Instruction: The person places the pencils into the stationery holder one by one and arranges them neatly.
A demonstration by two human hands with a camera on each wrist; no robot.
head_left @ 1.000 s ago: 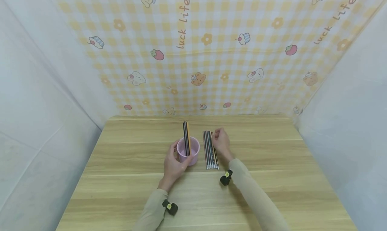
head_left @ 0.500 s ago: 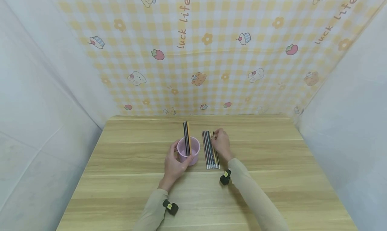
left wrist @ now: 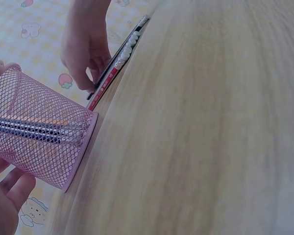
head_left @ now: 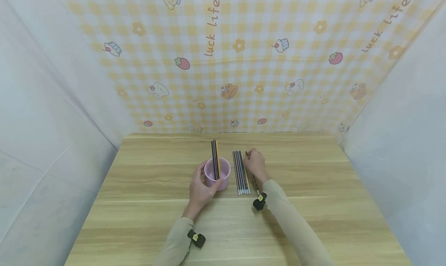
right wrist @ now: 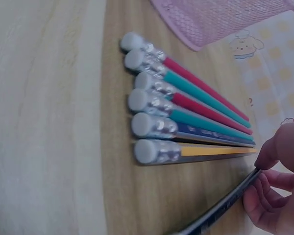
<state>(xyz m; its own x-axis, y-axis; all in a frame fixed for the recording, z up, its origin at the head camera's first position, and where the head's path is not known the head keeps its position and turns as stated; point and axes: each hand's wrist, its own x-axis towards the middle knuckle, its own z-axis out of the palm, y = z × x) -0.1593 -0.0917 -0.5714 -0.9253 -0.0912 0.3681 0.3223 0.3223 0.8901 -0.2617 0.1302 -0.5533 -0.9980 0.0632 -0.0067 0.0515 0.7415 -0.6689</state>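
A pink mesh pencil cup [head_left: 224,182] stands on the table, and my left hand [head_left: 201,189] grips it round its left and near side. Several pencils [head_left: 214,151], dark ones and a yellow one, lean inside the cup. My right hand [head_left: 256,163] pinches one dark pencil [right wrist: 219,209] near its far end, between thumb and fingers. That pencil lies at a slant, apart from the row. Just left of it several pencils [right wrist: 201,117] lie side by side, red, green, blue and yellow, with white erasers toward the person.
The wooden table [head_left: 146,181] reaches a yellow checked cloth [head_left: 258,68] at the back. White sheets [head_left: 45,142] hang on both sides. Each sleeve carries a small black wrist camera [head_left: 198,239].
My right hand has drawn the dark pencil off the right side of the row, so a gap shows between them. The left hand and the cup have stayed in place.
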